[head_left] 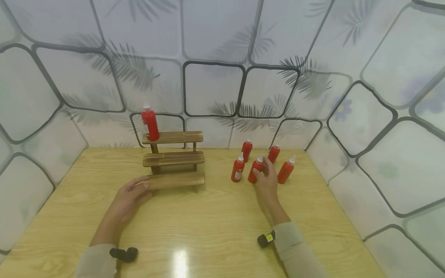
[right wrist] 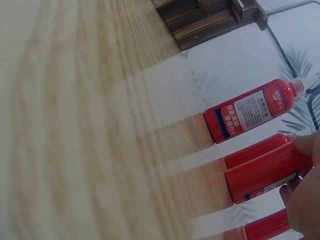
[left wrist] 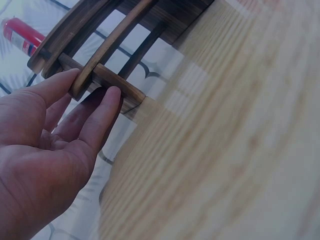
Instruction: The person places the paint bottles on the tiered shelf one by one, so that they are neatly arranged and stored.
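Observation:
A three-step wooden display stand [head_left: 174, 179] rests on the table, and one red squeeze bottle [head_left: 150, 125] stands at the left end of its top step. My left hand [head_left: 130, 197] holds the left end of the lowest step, thumb and fingers on either side of the board [left wrist: 112, 47] in the left wrist view. Over on the right, my right hand [head_left: 267, 183] pinches the upper part of a red squeeze bottle [head_left: 255, 172] with a white nozzle. That bottle [right wrist: 265, 172] looks upright; its label is partly hidden by the fingers in the right wrist view.
Around the held bottle stand several more red bottles: a labelled one [head_left: 238, 170] to its left, one [head_left: 286, 172] to its right, and others [head_left: 247, 150] behind. A patterned wall [head_left: 215, 92] borders the light wood table [head_left: 208, 231] at the back and sides.

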The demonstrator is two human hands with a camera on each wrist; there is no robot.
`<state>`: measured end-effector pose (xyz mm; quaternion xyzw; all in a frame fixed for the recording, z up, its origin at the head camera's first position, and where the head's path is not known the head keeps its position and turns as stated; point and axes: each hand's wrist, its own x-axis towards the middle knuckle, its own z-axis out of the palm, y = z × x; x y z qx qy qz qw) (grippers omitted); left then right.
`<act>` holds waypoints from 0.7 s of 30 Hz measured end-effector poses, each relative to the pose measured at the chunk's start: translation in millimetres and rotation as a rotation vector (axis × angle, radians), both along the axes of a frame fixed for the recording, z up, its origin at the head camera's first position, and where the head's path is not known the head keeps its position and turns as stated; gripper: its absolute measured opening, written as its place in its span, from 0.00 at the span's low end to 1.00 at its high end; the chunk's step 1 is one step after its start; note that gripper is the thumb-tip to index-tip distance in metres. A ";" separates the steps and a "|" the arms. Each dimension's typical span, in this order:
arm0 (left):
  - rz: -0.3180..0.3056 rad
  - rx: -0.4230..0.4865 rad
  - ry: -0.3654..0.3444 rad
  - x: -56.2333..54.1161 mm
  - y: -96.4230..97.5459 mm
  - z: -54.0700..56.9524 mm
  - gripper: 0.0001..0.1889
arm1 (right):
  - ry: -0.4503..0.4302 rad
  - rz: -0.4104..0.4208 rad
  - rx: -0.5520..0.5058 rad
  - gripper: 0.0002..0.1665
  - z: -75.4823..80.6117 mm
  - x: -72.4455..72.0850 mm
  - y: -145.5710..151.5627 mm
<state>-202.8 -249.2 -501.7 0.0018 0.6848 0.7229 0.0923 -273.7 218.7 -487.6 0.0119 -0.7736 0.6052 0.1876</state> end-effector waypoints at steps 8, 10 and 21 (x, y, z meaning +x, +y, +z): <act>-0.006 -0.026 -0.002 1.4 1.5 2.3 0.33 | -0.021 -0.019 0.001 0.33 4.0 4.5 -0.6; -0.001 -0.019 -0.001 1.4 2.2 2.7 0.33 | -0.017 -0.034 0.006 0.32 4.1 5.0 -0.8; 0.011 0.013 0.001 0.6 2.5 1.5 0.32 | 0.091 -0.060 -0.044 0.32 27.8 8.5 -4.3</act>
